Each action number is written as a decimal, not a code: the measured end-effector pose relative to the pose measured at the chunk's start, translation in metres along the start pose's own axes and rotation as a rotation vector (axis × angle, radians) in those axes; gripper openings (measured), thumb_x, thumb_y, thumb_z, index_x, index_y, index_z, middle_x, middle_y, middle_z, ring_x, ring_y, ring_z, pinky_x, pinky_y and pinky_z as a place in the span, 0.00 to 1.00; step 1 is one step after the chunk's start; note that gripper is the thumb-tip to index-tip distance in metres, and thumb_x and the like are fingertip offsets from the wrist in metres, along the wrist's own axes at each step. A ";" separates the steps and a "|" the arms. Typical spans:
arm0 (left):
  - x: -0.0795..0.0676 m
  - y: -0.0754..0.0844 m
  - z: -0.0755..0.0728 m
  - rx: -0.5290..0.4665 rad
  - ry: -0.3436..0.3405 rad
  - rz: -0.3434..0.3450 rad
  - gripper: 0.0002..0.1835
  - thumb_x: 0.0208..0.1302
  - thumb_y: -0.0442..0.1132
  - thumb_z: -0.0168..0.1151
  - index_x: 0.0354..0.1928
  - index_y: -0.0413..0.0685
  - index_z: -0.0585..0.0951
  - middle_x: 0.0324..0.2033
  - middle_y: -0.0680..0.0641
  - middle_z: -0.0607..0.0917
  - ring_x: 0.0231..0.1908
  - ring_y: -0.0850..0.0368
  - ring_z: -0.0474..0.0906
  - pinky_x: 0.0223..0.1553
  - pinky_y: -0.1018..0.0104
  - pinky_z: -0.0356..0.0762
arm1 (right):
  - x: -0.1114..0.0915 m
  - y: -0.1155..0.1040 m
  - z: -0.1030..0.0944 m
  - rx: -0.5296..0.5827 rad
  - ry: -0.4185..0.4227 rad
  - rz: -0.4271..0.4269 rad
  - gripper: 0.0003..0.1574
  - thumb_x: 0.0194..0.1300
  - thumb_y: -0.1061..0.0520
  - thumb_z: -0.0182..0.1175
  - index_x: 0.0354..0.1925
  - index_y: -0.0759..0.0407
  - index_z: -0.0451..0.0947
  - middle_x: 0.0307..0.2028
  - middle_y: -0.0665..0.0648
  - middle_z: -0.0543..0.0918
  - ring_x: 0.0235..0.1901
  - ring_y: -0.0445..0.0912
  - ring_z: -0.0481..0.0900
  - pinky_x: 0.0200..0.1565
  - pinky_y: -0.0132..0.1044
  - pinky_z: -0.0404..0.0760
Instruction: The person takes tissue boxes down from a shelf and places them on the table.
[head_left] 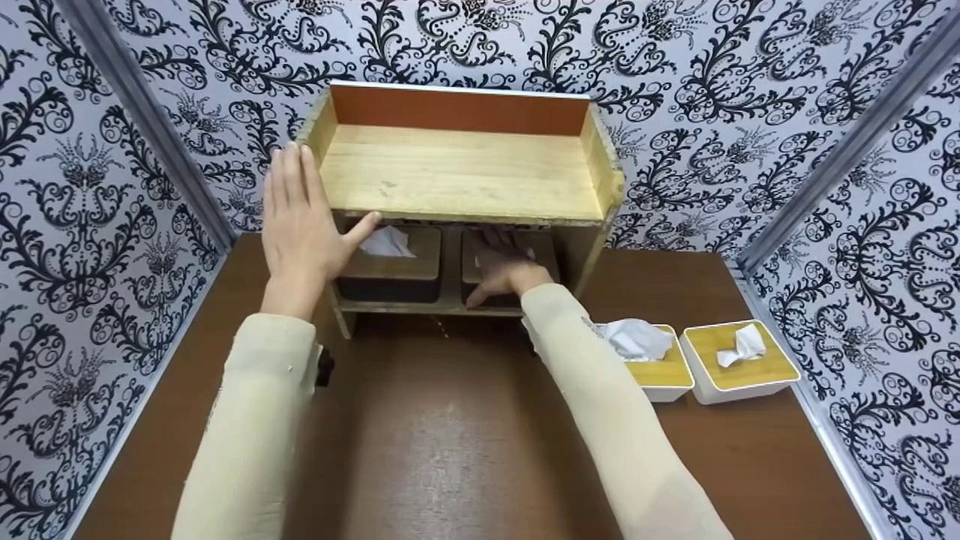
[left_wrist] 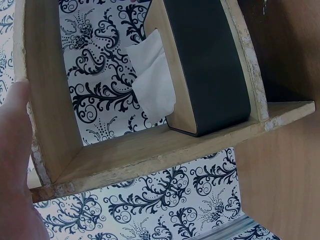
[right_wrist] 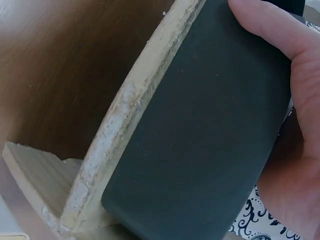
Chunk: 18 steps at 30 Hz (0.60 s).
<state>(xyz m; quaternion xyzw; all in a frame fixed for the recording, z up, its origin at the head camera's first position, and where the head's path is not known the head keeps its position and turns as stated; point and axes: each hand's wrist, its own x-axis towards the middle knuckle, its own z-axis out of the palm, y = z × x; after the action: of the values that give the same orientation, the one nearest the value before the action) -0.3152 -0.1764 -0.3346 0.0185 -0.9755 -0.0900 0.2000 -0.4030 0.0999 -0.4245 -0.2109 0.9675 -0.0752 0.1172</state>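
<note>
A small wooden shelf unit (head_left: 465,172) stands against the back wall, its upper level bare. My left hand (head_left: 300,225) lies at its upper left side with straight fingers, the thumb reaching to the front edge of the upper board. My right hand (head_left: 501,264) reaches under that board to the right-hand dark tissue box (right_wrist: 190,120) on the lower shelf. It grips the box, fingers over the wooden lid and thumb on the dark front; the fingertips are shaded. Left of it sits a second dark tissue box (left_wrist: 210,70) with a white tissue (left_wrist: 152,77) sticking out.
Two white tissue boxes with wood-coloured lids, a nearer-in one (head_left: 660,375) and an outer one (head_left: 739,382), stand on the brown table (head_left: 442,450) right of the shelf. Patterned walls (head_left: 712,112) enclose the table at back, left and right.
</note>
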 end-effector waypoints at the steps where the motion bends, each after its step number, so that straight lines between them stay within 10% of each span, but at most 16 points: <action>1: 0.000 0.000 0.000 0.002 0.000 0.000 0.63 0.58 0.79 0.42 0.75 0.44 0.27 0.76 0.42 0.26 0.76 0.45 0.22 0.78 0.53 0.24 | 0.000 0.000 0.000 0.002 0.000 0.003 0.88 0.36 0.30 0.77 0.76 0.33 0.24 0.79 0.52 0.30 0.77 0.51 0.24 0.77 0.57 0.34; 18: 0.001 -0.001 0.002 0.022 0.005 0.004 0.63 0.57 0.81 0.40 0.75 0.44 0.26 0.76 0.42 0.26 0.77 0.45 0.22 0.78 0.53 0.25 | 0.001 -0.005 0.001 -0.040 0.029 0.012 0.86 0.36 0.33 0.78 0.78 0.41 0.31 0.79 0.54 0.35 0.78 0.56 0.28 0.74 0.65 0.45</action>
<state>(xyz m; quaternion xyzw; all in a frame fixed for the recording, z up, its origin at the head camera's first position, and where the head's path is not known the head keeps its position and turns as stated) -0.3169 -0.1774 -0.3359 0.0192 -0.9759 -0.0788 0.2025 -0.4014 0.0952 -0.4242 -0.2064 0.9717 -0.0581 0.0996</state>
